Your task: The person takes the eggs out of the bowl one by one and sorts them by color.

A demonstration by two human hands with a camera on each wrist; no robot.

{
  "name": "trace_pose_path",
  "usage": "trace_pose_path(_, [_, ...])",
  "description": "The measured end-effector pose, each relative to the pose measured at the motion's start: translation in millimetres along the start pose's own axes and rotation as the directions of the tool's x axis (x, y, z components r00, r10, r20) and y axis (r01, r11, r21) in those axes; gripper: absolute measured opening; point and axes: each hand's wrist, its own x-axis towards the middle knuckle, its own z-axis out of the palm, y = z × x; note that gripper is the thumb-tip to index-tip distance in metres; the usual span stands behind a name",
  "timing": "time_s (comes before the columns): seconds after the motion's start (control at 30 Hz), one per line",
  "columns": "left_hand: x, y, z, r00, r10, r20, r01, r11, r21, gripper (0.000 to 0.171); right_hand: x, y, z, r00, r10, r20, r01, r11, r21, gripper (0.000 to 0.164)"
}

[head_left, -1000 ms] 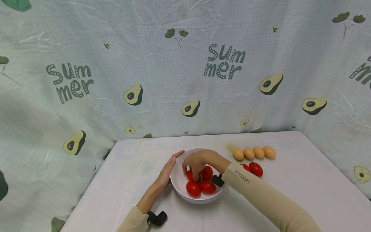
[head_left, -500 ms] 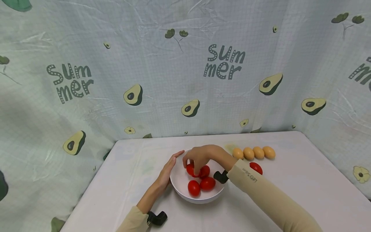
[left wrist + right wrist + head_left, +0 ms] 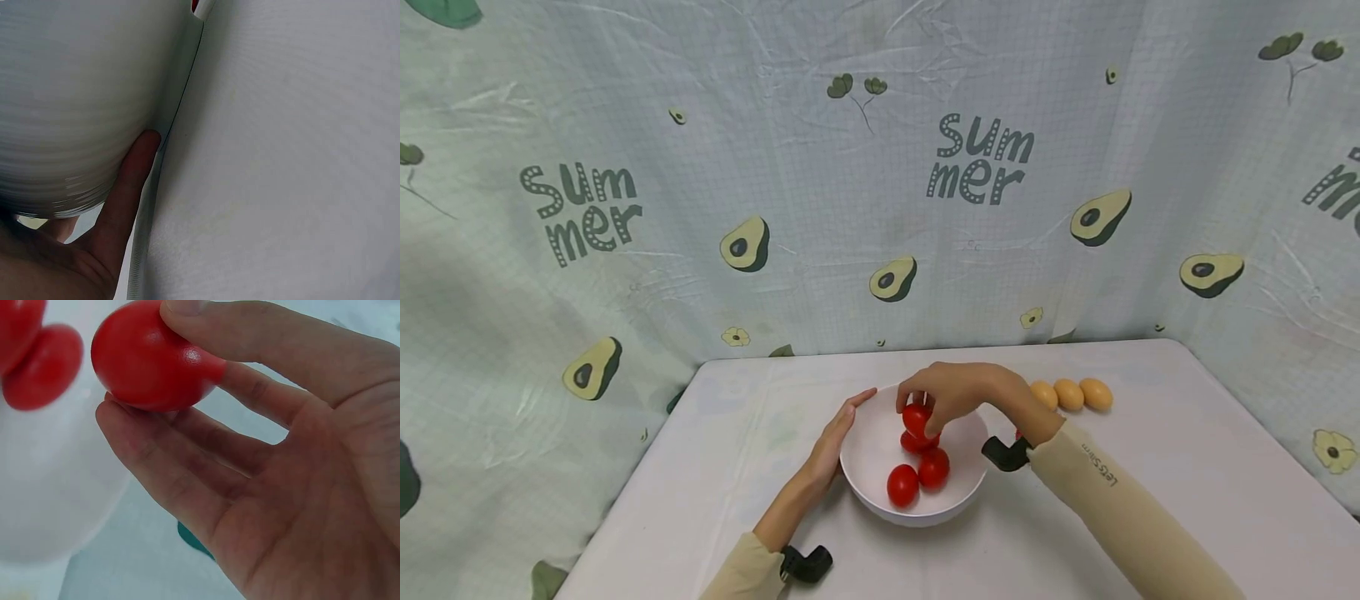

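My right hand pinches a smooth red egg above the white bowl. In the right wrist view, thumb and fingertips are around that red egg. Several more red eggs lie inside the bowl, among them one near its front. Against the bowl's left side rests my left hand, its fingers long and straight. The left wrist view shows the left thumb laid along the outer wall of the bowl.
Several brown eggs stand in a row at the back right of the white table, partly hidden by the right wrist. A bit of red shows beside that wrist. A patterned cloth hangs behind the table.
My right hand has lifted the red egg off the bowl's bottom and moved up and to the right. Eggs in the bowl have shifted. The left hand stays put.
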Motion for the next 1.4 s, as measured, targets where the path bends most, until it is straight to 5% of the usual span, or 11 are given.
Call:
trace_pose_path(0.2, [0.0, -0.1, -0.1, 1.0, -0.002, -0.001, 0.002, 1.0, -0.008, 0.048, -28.0, 12.8, -5.6, 0.996, -0.018, -0.089, 0.025, 0.997, 0.079, 0.041])
trace_pose_path(0.4, [-1.3, -0.7, 0.2, 1.0, 0.005, -0.013, -0.005, 1.0, -0.003, 0.046, -60.8, 34.2, -3.3, 0.98, 0.086, -0.18, -0.054, 0.983, 0.173, 0.046])
trace_pose_path(0.8, [-3.5, 1.3, 0.3, 0.999, -0.002, -0.033, 0.002, 1.0, 0.021, 0.044, -120.8, 93.0, 4.3, 0.939, 0.135, -0.317, -0.075, 0.978, 0.195, 0.047])
trace_pose_path(1.1, [-1.0, -0.2, -0.7, 1.0, 0.012, -0.008, -0.012, 0.999, 0.035, 0.047, -150.3, 131.8, 15.6, 0.914, 0.153, -0.375, -0.069, 0.971, 0.23, 0.048])
trace_pose_path(1.4, [0.5, 0.2, 1.2, 1.0, 0.015, -0.016, -0.014, 1.0, 0.014, 0.045, -163.0, 162.4, 27.0, 0.915, 0.182, -0.361, -0.073, 0.953, 0.295, 0.054])
